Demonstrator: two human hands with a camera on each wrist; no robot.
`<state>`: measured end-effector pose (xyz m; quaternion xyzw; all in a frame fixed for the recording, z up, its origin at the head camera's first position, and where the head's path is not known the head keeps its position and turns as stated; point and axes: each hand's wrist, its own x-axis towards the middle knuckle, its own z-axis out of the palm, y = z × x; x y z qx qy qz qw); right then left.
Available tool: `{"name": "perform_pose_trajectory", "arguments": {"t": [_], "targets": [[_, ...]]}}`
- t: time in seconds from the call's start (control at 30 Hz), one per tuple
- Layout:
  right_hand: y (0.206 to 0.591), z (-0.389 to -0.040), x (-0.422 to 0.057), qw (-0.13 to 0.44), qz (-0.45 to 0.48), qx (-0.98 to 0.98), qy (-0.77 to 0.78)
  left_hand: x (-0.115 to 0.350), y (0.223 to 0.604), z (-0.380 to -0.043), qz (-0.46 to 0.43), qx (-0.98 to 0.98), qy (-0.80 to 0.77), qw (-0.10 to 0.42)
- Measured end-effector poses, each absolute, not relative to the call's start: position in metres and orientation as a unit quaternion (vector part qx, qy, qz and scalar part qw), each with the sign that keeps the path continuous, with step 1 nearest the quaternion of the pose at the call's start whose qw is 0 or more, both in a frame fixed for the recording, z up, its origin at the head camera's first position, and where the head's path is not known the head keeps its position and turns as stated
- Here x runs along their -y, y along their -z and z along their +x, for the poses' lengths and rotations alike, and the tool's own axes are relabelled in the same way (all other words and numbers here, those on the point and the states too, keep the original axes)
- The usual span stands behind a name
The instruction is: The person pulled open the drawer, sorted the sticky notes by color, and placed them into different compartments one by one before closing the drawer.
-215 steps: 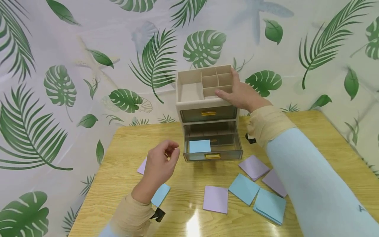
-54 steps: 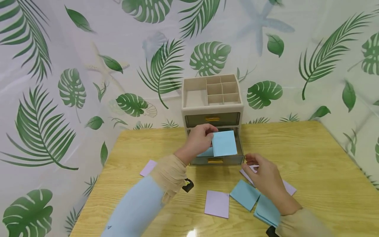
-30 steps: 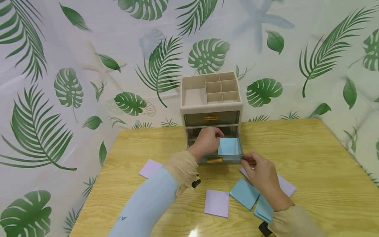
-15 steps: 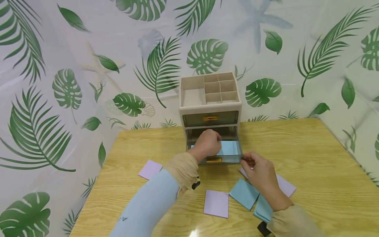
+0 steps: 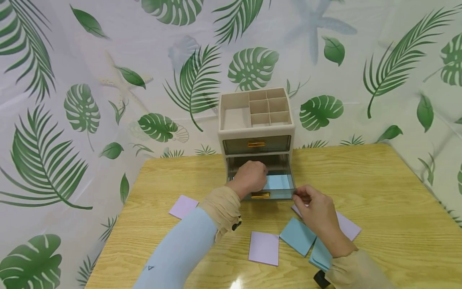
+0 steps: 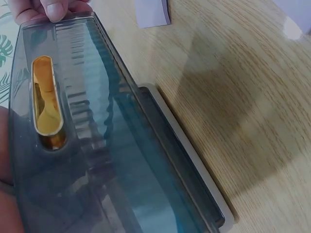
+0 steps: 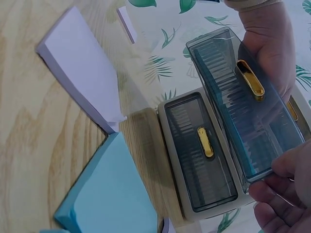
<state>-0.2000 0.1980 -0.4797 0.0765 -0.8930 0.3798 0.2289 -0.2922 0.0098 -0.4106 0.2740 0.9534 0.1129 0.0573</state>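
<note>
A beige desktop organizer stands at the back of the table, its smoky clear middle drawer pulled out. My left hand reaches down into that drawer, at the left edge of a blue sticky note pad lying there. Its fingertips are hidden, so whether they hold the pad cannot be seen. Another blue pad in the drawer is mostly covered by this hand. My right hand pinches the drawer's front right corner, thumb on top and fingers below, as the right wrist view shows.
A lilac pad lies in front, another lilac pad on the left. Blue pads and more lilac pads lie around my right forearm. The top drawer and bottom drawer are closed.
My left hand has brought a blue pad from the table's left into the drawer and lowered it beside the first. My right hand has moved from the organizer's top to the drawer corner.
</note>
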Motion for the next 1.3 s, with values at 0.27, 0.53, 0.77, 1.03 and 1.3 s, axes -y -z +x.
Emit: {"name": "perform_pose_trajectory", "arguments": {"t": [0.27, 0.53, 0.77, 1.03, 1.3], "targets": [[0.482, -0.200, -0.196, 0.225, 0.080, 0.893, -0.381, -0.003, 0.409, -0.285, 0.297, -0.948, -0.094, 0.063], [0.483, -0.200, -0.197, 0.218, 0.078, 0.894, -0.383, 0.002, 0.411, -0.285, 0.299, -0.947, -0.081, 0.085], [0.481, -0.199, -0.194, 0.213, 0.085, 0.894, -0.385, 0.009, 0.407, -0.277, 0.296, -0.943, -0.127, 0.084], [0.476, -0.190, -0.201, 0.155, 0.081, 0.903, -0.393, 0.045, 0.403, -0.245, 0.252, -0.917, -0.293, -0.101], [0.470, -0.173, -0.219, 0.082, 0.106, 0.926, -0.353, 0.090, 0.435, -0.215, 0.149, -0.858, -0.433, -0.233]]}}
